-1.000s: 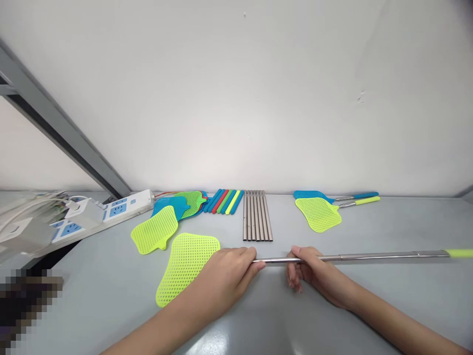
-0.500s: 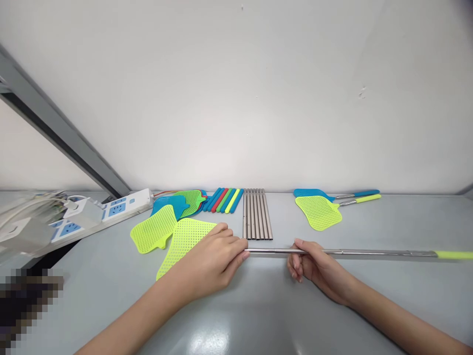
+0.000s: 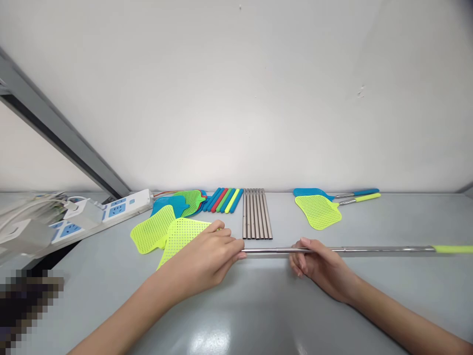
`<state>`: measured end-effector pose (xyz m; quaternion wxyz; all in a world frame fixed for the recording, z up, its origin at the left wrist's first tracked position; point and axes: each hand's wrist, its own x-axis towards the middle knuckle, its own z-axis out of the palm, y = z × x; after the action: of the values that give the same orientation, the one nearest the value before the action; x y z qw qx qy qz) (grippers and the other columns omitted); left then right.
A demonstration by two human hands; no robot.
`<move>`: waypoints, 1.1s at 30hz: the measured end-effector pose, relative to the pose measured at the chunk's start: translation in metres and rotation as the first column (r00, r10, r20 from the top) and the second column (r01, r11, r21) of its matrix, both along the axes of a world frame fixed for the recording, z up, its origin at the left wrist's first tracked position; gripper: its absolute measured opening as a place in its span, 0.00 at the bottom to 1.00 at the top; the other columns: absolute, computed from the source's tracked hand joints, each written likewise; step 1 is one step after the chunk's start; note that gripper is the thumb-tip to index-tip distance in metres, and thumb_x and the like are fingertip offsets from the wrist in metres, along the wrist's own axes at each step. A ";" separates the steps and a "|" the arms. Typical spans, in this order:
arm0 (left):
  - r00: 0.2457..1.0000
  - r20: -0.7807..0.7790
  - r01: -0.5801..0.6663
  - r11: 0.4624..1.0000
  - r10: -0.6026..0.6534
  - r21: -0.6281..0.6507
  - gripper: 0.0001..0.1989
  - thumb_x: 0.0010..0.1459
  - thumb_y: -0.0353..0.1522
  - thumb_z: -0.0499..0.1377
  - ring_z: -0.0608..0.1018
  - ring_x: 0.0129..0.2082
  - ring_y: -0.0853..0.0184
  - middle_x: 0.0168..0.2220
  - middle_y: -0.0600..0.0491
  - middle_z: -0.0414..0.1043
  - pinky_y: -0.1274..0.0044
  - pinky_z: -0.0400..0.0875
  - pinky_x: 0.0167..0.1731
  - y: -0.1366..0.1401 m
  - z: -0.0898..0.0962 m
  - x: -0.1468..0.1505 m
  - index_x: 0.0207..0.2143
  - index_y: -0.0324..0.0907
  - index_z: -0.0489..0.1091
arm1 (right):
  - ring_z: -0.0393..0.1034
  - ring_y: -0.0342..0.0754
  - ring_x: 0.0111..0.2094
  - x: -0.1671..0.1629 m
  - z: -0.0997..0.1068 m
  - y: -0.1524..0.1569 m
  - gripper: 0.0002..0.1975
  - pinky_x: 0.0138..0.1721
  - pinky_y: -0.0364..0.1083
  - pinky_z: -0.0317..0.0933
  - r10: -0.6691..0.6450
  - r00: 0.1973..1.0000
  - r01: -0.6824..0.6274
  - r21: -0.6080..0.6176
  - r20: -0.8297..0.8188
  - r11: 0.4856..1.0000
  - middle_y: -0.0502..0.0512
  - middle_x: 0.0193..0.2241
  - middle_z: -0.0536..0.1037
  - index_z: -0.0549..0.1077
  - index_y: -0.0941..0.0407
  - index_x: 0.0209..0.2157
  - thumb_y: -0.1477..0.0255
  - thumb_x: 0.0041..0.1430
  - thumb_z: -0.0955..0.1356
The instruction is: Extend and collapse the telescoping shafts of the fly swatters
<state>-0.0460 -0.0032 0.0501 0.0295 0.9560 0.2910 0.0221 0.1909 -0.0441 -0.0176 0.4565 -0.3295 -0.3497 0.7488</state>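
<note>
An extended telescopic fly swatter (image 3: 388, 249) lies level across both hands, with a perforated yellow-green head (image 3: 186, 231), a shiny steel rod and a yellow-green grip (image 3: 449, 249) running off the right edge. My left hand (image 3: 210, 254) is closed around the swatter where head meets rod, hiding that joint. Farther right, my right hand (image 3: 314, 261) holds the rod between thumb and curled fingers. Just beyond the rod, several steel telescopic rods (image 3: 256, 217) lie side by side. Another yellow-green swatter head (image 3: 153, 229) rests left of the held one.
Several coloured grips (image 3: 223, 200) lie in a row near the wall, beside blue (image 3: 172, 205) and green (image 3: 190, 201) swatter heads. Back right, a yellow-green swatter (image 3: 320, 212) and a blue swatter (image 3: 308, 192) lie together. A power strip (image 3: 129, 204) with plugged-in adapters runs along the left.
My left hand has shifted slightly left with the swatter head, and my right hand slightly right. The rod joint near the grip no longer shows.
</note>
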 end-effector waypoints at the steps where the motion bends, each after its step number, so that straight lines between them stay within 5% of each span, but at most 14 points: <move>1: 1.000 -0.004 -0.001 1.000 0.001 0.000 0.14 0.59 0.32 0.42 0.59 0.22 0.69 0.18 0.56 0.59 0.75 0.53 0.30 -0.001 0.001 0.000 0.22 0.40 0.56 | 0.59 0.44 0.22 0.001 0.000 0.000 0.24 0.27 0.45 0.50 -0.014 1.000 0.014 -0.002 -0.025 1.000 0.51 0.14 0.60 0.65 0.60 0.13 0.65 0.57 0.55; 6: 1.000 -0.008 -0.024 0.999 0.024 -0.033 0.14 0.58 0.32 0.43 0.59 0.22 0.69 0.17 0.57 0.56 0.76 0.52 0.28 0.000 0.006 -0.005 0.21 0.41 0.56 | 0.58 0.45 0.21 0.004 -0.003 0.003 0.27 0.27 0.45 0.49 -0.103 0.993 0.100 -0.049 -0.051 0.994 0.50 0.11 0.56 0.59 0.58 0.08 0.62 0.57 0.54; 12: 0.999 -0.009 -0.054 0.996 0.053 -0.067 0.15 0.58 0.34 0.44 0.62 0.23 0.69 0.17 0.57 0.57 0.75 0.53 0.31 0.007 0.009 -0.010 0.20 0.41 0.56 | 0.58 0.44 0.21 0.006 -0.004 0.007 0.25 0.28 0.45 0.49 -0.060 0.998 0.061 -0.023 0.029 0.998 0.49 0.11 0.54 0.59 0.58 0.09 0.65 0.57 0.56; 21: 0.994 0.008 -0.108 0.989 0.109 -0.098 0.16 0.58 0.37 0.42 0.62 0.26 0.68 0.19 0.56 0.59 0.76 0.54 0.28 0.021 -0.003 -0.018 0.22 0.41 0.58 | 0.56 0.43 0.21 0.017 -0.003 0.019 0.23 0.28 0.44 0.47 -0.148 0.985 0.149 -0.008 0.088 0.989 0.48 0.11 0.54 0.60 0.58 0.09 0.66 0.56 0.58; 27: 0.993 0.019 -0.117 0.990 0.119 -0.083 0.16 0.58 0.37 0.42 0.63 0.26 0.68 0.19 0.55 0.59 0.75 0.55 0.31 0.026 -0.008 -0.024 0.22 0.41 0.58 | 0.56 0.44 0.20 0.024 -0.004 0.022 0.23 0.27 0.45 0.48 -0.221 0.975 0.221 -0.002 -0.015 0.975 0.49 0.10 0.53 0.60 0.57 0.08 0.68 0.55 0.58; 33: 0.992 0.009 -0.122 0.987 0.124 -0.109 0.17 0.59 0.37 0.40 0.63 0.27 0.68 0.20 0.55 0.59 0.76 0.55 0.29 0.023 -0.012 -0.020 0.22 0.41 0.58 | 0.57 0.45 0.20 0.028 -0.009 0.022 0.24 0.27 0.46 0.48 -0.190 0.982 0.190 -0.003 -0.003 0.982 0.50 0.10 0.54 0.61 0.57 0.08 0.68 0.55 0.56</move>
<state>-0.0661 0.0199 0.0385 0.0820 0.9330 0.3501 0.0157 0.2188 -0.0225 -0.0270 0.5261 -0.3608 -0.3149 0.7028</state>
